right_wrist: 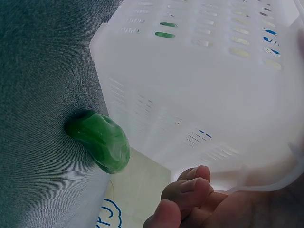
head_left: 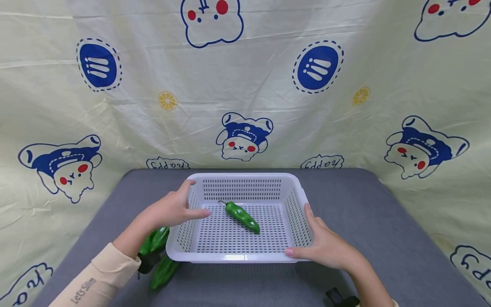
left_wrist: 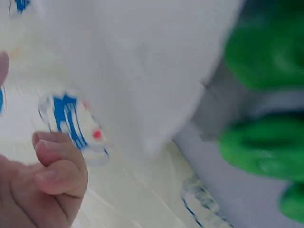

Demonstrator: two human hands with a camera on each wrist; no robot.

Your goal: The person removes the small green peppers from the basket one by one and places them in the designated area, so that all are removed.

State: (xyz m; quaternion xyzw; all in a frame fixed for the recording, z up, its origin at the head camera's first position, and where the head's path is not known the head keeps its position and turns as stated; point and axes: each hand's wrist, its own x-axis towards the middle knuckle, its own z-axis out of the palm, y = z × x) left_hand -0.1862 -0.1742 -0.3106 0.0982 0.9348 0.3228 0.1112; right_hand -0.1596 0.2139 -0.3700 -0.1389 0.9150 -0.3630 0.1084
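A white perforated plastic basket (head_left: 234, 257) is in the middle of the head view, with one long green pepper (head_left: 242, 217) lying in it. My left hand (head_left: 174, 209) is at the basket's left rim, its thumb stretched out over the inside. In the left wrist view its fingers (left_wrist: 59, 175) are bent, and backdrop shows between them and the blurred basket (left_wrist: 137, 57). The right hand (head_left: 330, 245) grips the basket's right side near the front corner. Its thumb lies on the rim; its other fingers (right_wrist: 190, 190) curl under the rim from outside.
Several green peppers (head_left: 165, 272) lie on the grey table (head_left: 230, 290) at the basket's front left, partly hidden by the basket and my left forearm. A green pepper (right_wrist: 102, 141) also shows beyond the basket in the right wrist view. A printed sheet (head_left: 245, 76) hangs behind the table.
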